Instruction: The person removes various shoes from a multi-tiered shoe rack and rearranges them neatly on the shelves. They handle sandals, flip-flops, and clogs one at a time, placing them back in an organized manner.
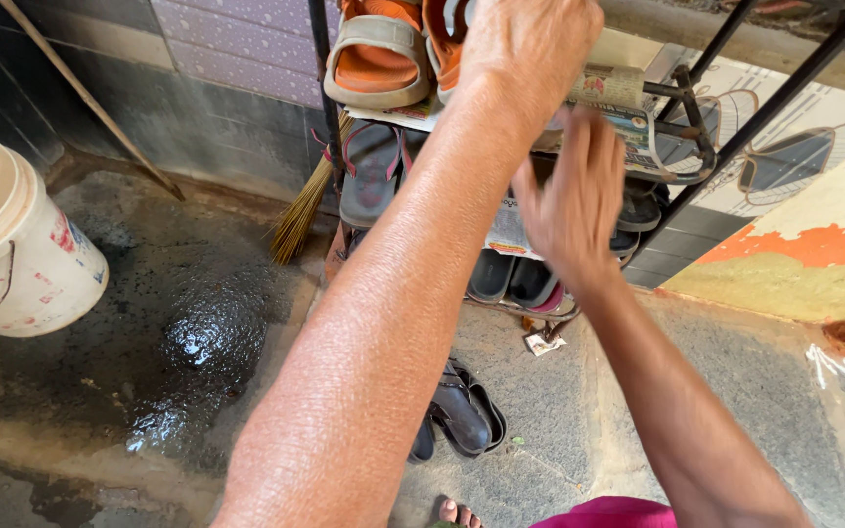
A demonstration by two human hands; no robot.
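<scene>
In the head view, the person is reaching both arms toward a black metal shoe rack [698, 115] standing against the tiled wall. The left hand [525, 44] is resting up at the top shelf, knuckles toward the camera, beside the orange sandals [380, 54]; its fingers are hidden behind the hand, so I cannot tell whether it is gripping anything. The right hand [571, 200] is hovering lower, fingers spread and loosely open, holding nothing, just in front of the newspaper lining [610, 90] that is lying over the shelf edge.

Judging by how things lie, the tidying looks partly done: the orange pair is sitting on top, grey and pink flip-flops [372, 171] are lying on the shelf below, and dark shoes are filling the lowest one. A pair of black sandals [460, 411] is lying on the stone floor, well below the rack. Off to the left, a white bucket [14, 256] is standing near a wet patch, and a broom [300, 217] is leaning beside the rack.
</scene>
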